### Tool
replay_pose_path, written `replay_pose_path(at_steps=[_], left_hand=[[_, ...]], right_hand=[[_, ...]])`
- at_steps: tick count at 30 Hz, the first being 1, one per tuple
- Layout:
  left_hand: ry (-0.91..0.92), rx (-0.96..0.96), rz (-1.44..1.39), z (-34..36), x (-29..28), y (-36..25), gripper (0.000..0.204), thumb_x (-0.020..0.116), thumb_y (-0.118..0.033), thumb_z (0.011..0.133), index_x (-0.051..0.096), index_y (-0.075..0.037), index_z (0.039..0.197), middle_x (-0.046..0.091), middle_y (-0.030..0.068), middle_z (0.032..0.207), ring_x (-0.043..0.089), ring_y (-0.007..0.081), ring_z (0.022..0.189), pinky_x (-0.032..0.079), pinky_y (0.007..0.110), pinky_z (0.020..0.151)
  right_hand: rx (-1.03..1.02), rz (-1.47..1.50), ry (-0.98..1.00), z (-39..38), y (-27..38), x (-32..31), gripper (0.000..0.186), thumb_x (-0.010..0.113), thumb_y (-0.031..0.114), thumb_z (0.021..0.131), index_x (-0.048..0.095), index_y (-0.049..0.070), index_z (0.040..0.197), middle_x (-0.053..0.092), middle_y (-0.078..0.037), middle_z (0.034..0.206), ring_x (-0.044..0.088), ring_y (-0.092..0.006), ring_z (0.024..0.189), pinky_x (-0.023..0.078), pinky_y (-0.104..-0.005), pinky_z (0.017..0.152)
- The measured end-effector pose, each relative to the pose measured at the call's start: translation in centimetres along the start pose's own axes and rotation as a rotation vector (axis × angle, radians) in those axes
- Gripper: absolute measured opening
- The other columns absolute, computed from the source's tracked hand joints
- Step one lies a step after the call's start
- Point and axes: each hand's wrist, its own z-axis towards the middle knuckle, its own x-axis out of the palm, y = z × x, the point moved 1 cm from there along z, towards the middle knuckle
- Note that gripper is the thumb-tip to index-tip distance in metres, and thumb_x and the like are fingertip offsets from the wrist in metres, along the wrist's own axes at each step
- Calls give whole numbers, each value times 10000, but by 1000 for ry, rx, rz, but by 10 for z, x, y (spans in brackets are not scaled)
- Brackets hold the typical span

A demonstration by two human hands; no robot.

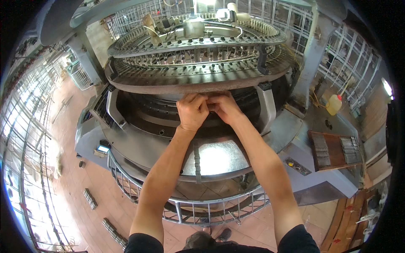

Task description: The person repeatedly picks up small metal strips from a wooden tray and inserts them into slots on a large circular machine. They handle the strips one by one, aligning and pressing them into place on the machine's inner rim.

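Observation:
Both of my arms reach forward into a large circular knitting machine, beneath its thick dark ring (pixel 190 87). My left hand (pixel 193 111) is closed, its fingers curled just under the ring's front edge. Pressed close beside it, my right hand (pixel 224 107) is also closed, with fingertips partly hidden behind the left hand and the ring. Whatever they hold cannot be made out. Behind and below the hands runs the dark inner cylinder (pixel 152 110). A narrow strip of small grey metal pieces (pixel 197 163) lies on the shiny metal plate (pixel 217 158) between my forearms.
Curved supports (pixel 265 103) flank my hands. A barred guard rail (pixel 211 211) curves around the machine's front. On the right are a wooden tray (pixel 336 149) with rows of metal pieces and a yellowish bottle (pixel 333 104). Metal strips (pixel 114 232) lie on the floor.

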Motion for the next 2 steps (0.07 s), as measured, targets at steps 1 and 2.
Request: replay_pose_path(at_steps=[1,2], left_hand=[[-14,19,-23,1,2,-1,181,631,91,692,730,-33,780,696,128,744,646,307,609,502,361,545],[23,-5,-23,0,2,-2,176,633,88,700,732,-36,777,703,132,755,662,308,630,518,361,563]], right_hand=[[27,1,-62,-3,4,-8,187,612,-30,885,627,41,1058,651,-92,1037,665,-213,1016,515,-376,716],[-1,17,-21,-5,2,-11,187,612,-30,885,627,41,1058,651,-92,1037,665,-213,1016,515,-376,716]])
